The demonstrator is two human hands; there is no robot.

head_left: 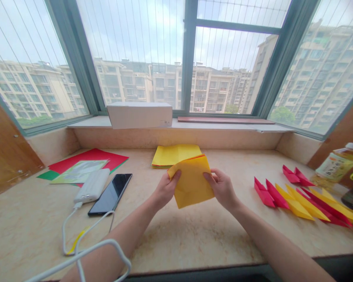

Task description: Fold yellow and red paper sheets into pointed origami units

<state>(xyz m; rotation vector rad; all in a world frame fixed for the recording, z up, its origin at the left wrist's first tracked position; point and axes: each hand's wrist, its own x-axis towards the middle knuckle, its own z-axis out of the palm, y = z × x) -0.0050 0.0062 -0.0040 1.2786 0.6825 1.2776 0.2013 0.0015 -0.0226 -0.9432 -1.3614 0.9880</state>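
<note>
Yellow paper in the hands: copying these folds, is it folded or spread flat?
Folded: the yellow paper shows creases between the left hand and right hand.

Paper (191, 182): thin, matt, smooth, creased, yellow. Folded shapes (285, 199): same matt paper, red and yellow. Counter (176, 243): polished stone, marble-like veining, soft sheen. Phone (110, 194): glossy black glass. Power bank (91, 185): smooth white plastic, low sheen. Box (139, 115): matt white card. Bottle (339, 164): clear glossy plastic. Window frame (189, 51): green-painted metal, smooth. Side panel (8, 145): varnished wood, satin finish.
</note>
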